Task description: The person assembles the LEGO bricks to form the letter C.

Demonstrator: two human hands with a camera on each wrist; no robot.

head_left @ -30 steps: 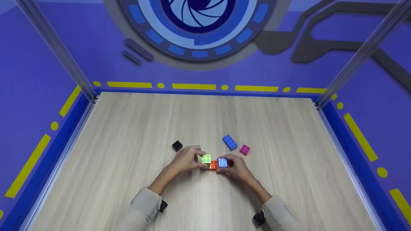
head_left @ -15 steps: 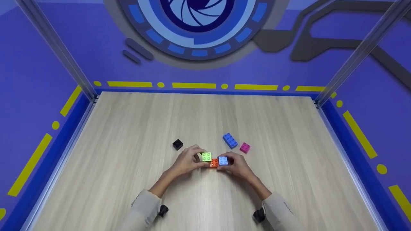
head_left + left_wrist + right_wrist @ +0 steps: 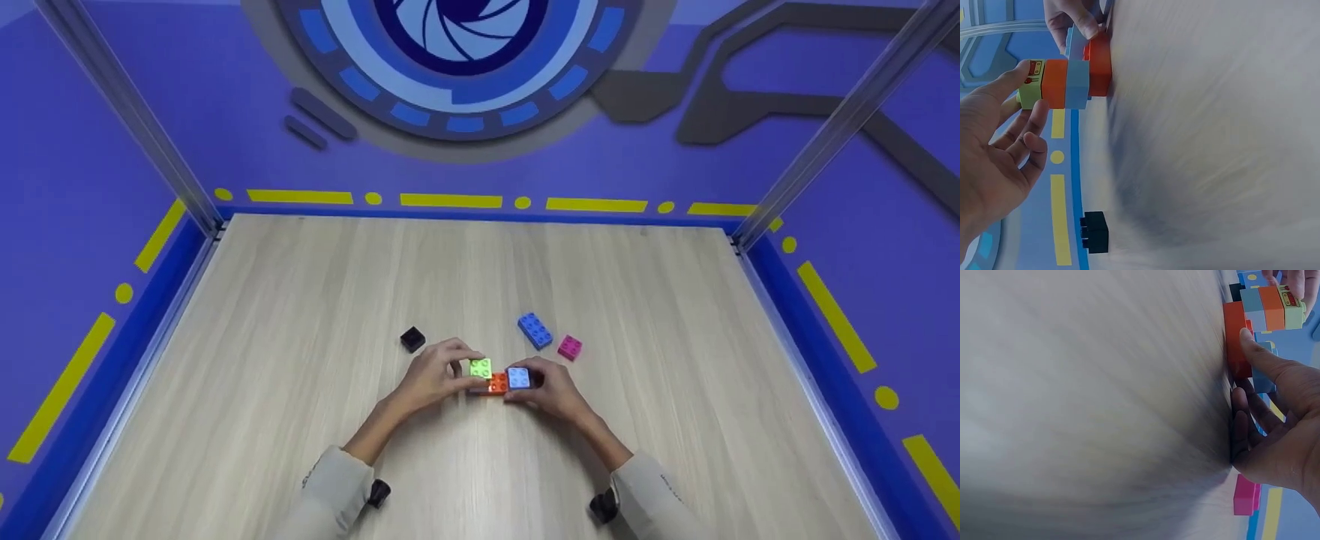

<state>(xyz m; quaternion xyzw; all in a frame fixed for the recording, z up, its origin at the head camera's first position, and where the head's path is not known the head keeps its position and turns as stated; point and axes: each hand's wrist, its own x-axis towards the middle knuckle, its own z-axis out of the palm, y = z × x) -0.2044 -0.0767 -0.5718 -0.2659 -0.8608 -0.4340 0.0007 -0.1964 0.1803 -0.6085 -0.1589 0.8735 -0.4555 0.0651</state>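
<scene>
A red-orange base brick (image 3: 497, 383) lies on the table between the hands. On its left end rises a stack: a light blue brick (image 3: 1077, 84), an orange brick (image 3: 1054, 84) and a lime green brick (image 3: 481, 368) with a printed side on top. My left hand (image 3: 433, 379) pinches the lime brick between thumb and fingers. Another light blue brick (image 3: 518, 378) sits on the base's right end. My right hand (image 3: 553, 390) grips that end, its thumb on the side of the base brick in the right wrist view.
A black brick (image 3: 412, 339) lies beyond my left hand. Beyond my right hand are a longer blue brick (image 3: 535, 331) and a magenta brick (image 3: 570, 347). Blue panels with yellow marks border the wooden table (image 3: 337, 277) at the back and sides.
Both hands keep their hold on the bricks, and the bricks stay stacked as before. The head view has shifted only slightly.
</scene>
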